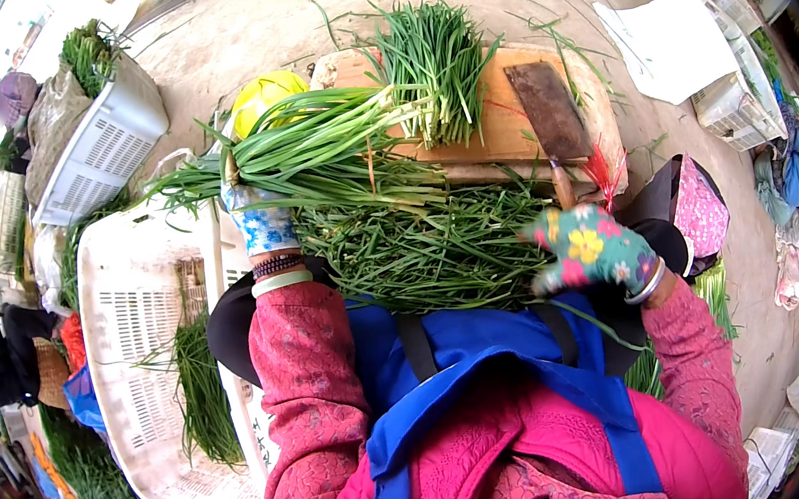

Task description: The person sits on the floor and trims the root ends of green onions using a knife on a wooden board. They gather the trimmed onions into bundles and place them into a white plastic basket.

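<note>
My left hand point(261, 218), in a blue-and-white patterned glove, grips a bunch of long green Chinese chives point(331, 133), its pale stem ends pointing right. A tan band point(371, 166) shows around some of the stems. Below lies a heap of loose chive leaves point(430, 249) in front of my lap. My right hand point(593, 250), in a green flowered glove, hovers at the heap's right side, fingers apart and slightly blurred. On the wooden board point(499, 142) rest another chive bunch point(433, 71) and a cleaver point(549, 112), its handle towards my right hand.
Red ties point(603, 173) hang at the board's right edge. A yellow bundle point(268, 99) sits behind the held bunch. To the left is a white plastic crate point(123, 308) with chives inside. Another crate point(104, 160) stands farther back. Other people are at the far left.
</note>
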The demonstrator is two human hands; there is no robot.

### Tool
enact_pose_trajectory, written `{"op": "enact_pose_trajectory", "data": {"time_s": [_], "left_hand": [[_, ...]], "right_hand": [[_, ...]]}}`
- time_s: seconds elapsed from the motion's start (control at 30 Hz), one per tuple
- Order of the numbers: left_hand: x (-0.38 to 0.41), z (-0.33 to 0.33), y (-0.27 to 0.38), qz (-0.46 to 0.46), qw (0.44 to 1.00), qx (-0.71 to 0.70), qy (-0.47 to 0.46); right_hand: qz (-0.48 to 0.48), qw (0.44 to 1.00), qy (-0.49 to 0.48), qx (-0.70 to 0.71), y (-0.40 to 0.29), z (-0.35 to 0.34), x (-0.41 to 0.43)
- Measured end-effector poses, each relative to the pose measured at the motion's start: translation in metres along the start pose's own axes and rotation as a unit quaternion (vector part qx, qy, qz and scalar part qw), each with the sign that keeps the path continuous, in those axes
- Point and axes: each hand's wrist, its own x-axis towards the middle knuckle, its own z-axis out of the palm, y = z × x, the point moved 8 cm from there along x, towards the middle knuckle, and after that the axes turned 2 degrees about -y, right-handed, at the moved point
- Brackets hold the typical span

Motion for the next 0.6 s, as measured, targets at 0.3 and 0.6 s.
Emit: {"op": "enact_pose_trajectory", "data": {"time_s": [0.3, 0.6], "left_hand": [[-0.021, 0.024, -0.020, -0.097, 0.993, -0.056, 0.043], [-0.023, 0.026, -0.033, -0.136, 0.988, -0.076, 0.000]], "right_hand": [[-0.174, 0.921, 0.348, 0.029, -0.070, -0.041, 0.133], [-0.477, 0.794, 0.254, 0.278, -0.154, -0.038, 0.089]]}}
